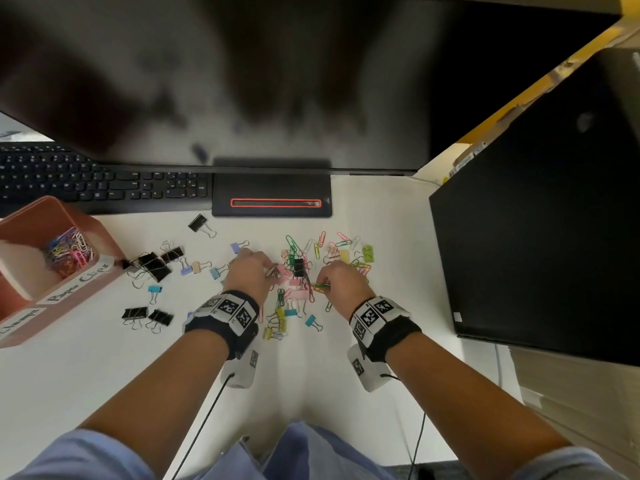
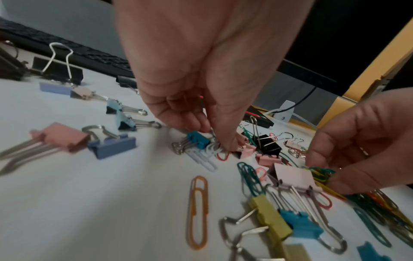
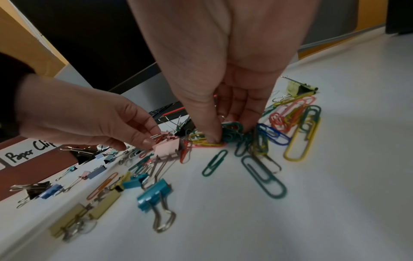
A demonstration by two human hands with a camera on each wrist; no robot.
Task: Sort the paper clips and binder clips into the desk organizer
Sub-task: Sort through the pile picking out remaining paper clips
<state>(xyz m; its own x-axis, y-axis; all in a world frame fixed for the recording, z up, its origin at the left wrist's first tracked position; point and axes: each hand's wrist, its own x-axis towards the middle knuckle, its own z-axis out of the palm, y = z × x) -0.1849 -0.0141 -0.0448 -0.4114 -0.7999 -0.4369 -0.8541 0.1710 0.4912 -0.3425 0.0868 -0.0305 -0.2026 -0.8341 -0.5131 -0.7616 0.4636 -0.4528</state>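
Coloured paper clips (image 1: 325, 249) and binder clips (image 1: 152, 265) lie scattered on the white desk (image 1: 104, 375). My left hand (image 1: 272, 271) pinches a few thin paper clips (image 2: 213, 147), silver and white, just above a pink binder clip (image 3: 166, 148). A little to the right, my right hand (image 1: 320, 287) pinches a bunch of green and yellow paper clips (image 3: 232, 132) between thumb and fingers, low over the pile. The red-brown desk organizer (image 1: 104, 237) stands at the left; the compartment labelled "Paper Clips" (image 1: 81, 278) holds coloured clips (image 1: 67, 252).
A black keyboard (image 1: 86, 181) and the monitor stand base (image 1: 272, 192) lie behind the clips, under a large monitor (image 1: 207, 81). A black computer case (image 1: 536, 220) stands at the right. Black binder clips (image 1: 149, 317) lie near the organizer.
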